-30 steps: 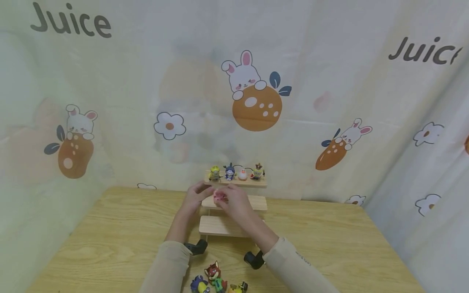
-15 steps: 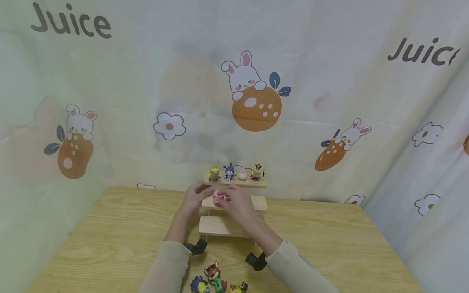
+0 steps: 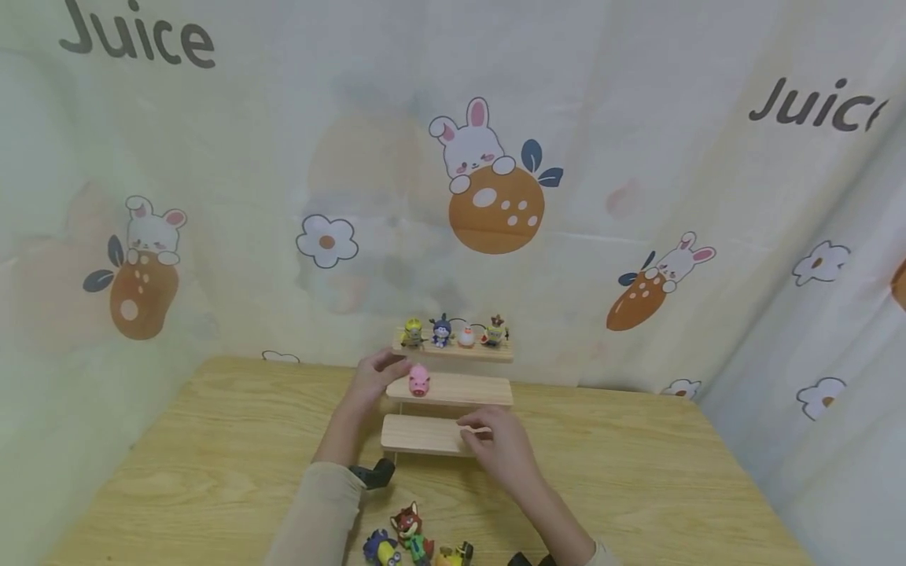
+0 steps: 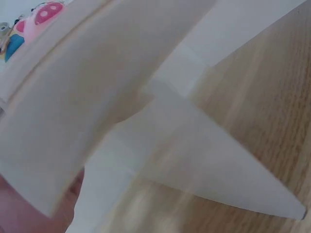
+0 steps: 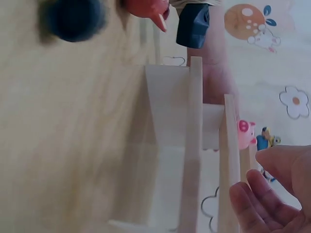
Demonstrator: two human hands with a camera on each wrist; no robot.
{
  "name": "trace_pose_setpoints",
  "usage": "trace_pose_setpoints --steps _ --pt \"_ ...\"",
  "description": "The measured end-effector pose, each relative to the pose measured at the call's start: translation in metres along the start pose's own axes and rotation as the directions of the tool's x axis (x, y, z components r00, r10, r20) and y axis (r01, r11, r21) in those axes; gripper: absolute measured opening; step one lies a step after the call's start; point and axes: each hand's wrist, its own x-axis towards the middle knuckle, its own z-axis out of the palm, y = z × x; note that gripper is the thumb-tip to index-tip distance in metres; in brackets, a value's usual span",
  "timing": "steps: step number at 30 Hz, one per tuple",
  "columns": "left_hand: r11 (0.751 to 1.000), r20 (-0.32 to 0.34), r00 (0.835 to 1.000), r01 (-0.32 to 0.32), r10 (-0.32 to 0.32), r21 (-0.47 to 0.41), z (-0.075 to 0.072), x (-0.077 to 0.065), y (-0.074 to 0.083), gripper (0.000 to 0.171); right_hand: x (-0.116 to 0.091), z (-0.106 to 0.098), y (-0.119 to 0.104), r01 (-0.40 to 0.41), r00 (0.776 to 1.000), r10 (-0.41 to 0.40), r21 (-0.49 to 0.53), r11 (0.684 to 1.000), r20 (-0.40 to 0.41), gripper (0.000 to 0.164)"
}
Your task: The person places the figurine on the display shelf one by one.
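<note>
A pink pig figurine (image 3: 419, 381) stands upright near the left end of the middle step of a wooden three-step display stand (image 3: 467, 391). My left hand (image 3: 371, 383) holds the stand's left end, thumb close beside the pig; its other fingers are partly hidden. In the left wrist view a pale panel of the stand covers most of that hand (image 4: 34, 208). My right hand (image 3: 502, 442) hovers at the right part of the lowest step, fingers loosely bent and holding nothing; the right wrist view shows the hand (image 5: 272, 194) apart from the pig (image 5: 246, 134).
On the top step stand several figurines: a yellow one (image 3: 412, 333), a purple one (image 3: 441, 332), a white duck-like one (image 3: 466, 336) and a crowned yellow one (image 3: 495, 333). In front lie a fox figurine (image 3: 410, 531), a blue-and-yellow one (image 3: 382, 548) and another yellow one (image 3: 453, 555). A printed curtain (image 3: 248, 157) hangs behind.
My right hand has let go of the pink pig, leaving it standing on the middle step, and has drawn back toward the lower right. My left hand has stayed at the stand's left end.
</note>
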Motion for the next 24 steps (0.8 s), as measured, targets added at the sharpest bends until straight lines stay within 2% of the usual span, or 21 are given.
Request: trace_pose_setpoints --steps 4,10,13,18,21,24 --pt "0.998 0.025 1.000 -0.012 0.011 0.063 -0.003 -0.003 0.004 0.043 -0.013 -0.001 0.010 -0.042 0.998 0.045 0.065 0.997 -0.040 0.011" --pt "0.997 0.044 0.998 0.031 -0.035 0.075 -0.010 -0.008 0.009 0.062 -0.023 -0.007 0.020 -0.081 0.995 0.087 0.109 0.991 -0.050 0.013" --pt "0.996 0.055 0.998 -0.008 0.003 0.093 -0.015 -0.012 0.008 0.059 -0.024 -0.010 0.023 -0.087 0.994 0.095 0.125 0.988 -0.059 0.014" --pt "0.986 0.123 0.991 -0.069 0.051 0.151 -0.017 -0.016 0.005 0.053 -0.026 -0.014 0.027 -0.087 0.992 0.101 0.169 0.982 -0.078 0.016" --pt "0.981 0.146 0.988 -0.077 0.051 0.176 -0.017 -0.018 0.003 0.055 -0.027 -0.016 0.029 -0.104 0.990 0.119 0.169 0.980 -0.078 0.016" --pt "0.980 0.139 0.989 -0.073 0.047 0.187 -0.020 -0.023 0.002 0.055 -0.027 -0.017 0.029 -0.123 0.988 0.136 0.153 0.980 -0.074 0.016"
